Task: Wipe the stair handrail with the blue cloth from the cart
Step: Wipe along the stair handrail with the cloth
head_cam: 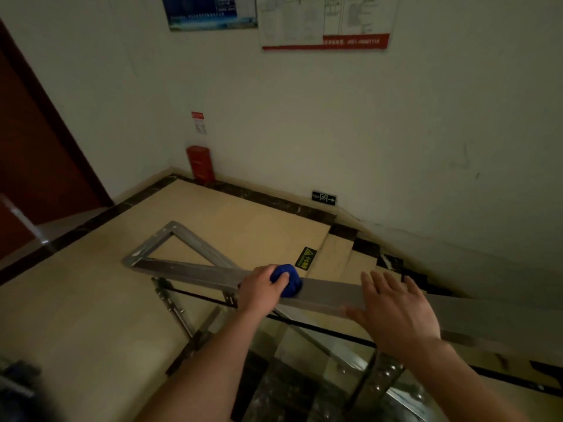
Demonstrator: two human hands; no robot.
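The left hand [264,283] is closed around the balled-up blue cloth [288,278], pressing it on the handrail [329,295] to rub it clean; the right hand [396,309] lies open and flat on the rail, holding nothing, likely to keep steady.

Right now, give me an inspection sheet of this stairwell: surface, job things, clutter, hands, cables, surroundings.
Surface: grey metal handrail runs flat across the view, turning in a triangular bend at the landing; glass panels below it.
Job things: blue cloth, bunched into a ball, pressed on the rail top.
Clutter: nothing seen on the landing floor; a dark blurred object sits at the bottom left corner, too unclear to name.
Hands: left hand in a closed grip on the cloth; right hand open, fingers spread, flat over the rail.
Cables: nothing seen.
Surroundings: red box in the wall corner, exit sign low on the wall, posters above, dark door at left, stairs descending right.
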